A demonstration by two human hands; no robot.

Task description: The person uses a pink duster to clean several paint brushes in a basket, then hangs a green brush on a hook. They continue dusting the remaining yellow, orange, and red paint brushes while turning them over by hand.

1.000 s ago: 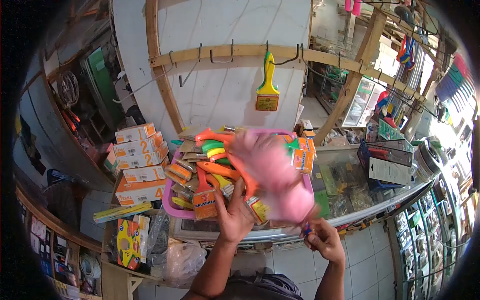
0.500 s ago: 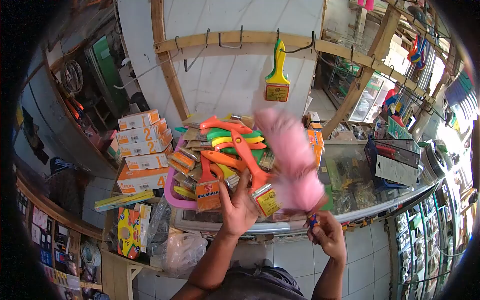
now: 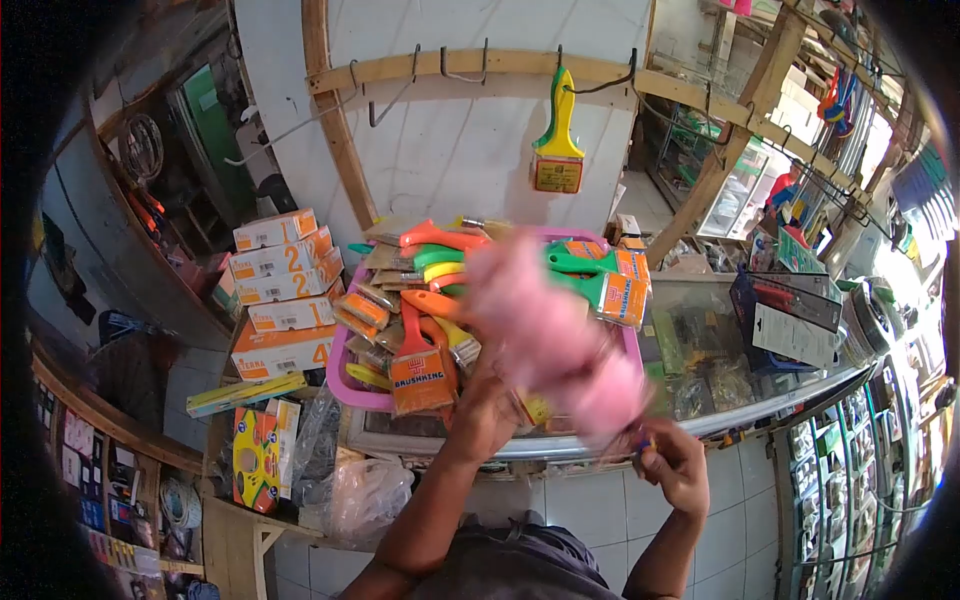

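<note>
A fluffy pink duster [image 3: 560,335], smeared by motion, crosses in front of the basket. Its thin dark handle is gripped in my right hand [image 3: 678,470]. My left hand [image 3: 485,418] is closed on a paintbrush [image 3: 536,408], of which only part of the yellow label shows; the duster covers the rest and my fingertips. Behind both hands, a pink basket [image 3: 352,392] is heaped with paintbrushes with orange, green and yellow handles. An orange Brushking paintbrush [image 3: 420,380] lies at its front left, beside my left hand.
A yellow-green paintbrush [image 3: 558,140] hangs from a hook on the wooden rail [image 3: 400,72]. Stacked orange-white boxes [image 3: 275,290] stand left of the basket. The glass counter [image 3: 700,345] runs right, with a dark blue tray [image 3: 775,330] holding packaged items.
The duster has swung left and now covers the paintbrush in my left hand, uncovering green-handled paintbrushes at the basket's right. My right hand has shifted slightly right.
</note>
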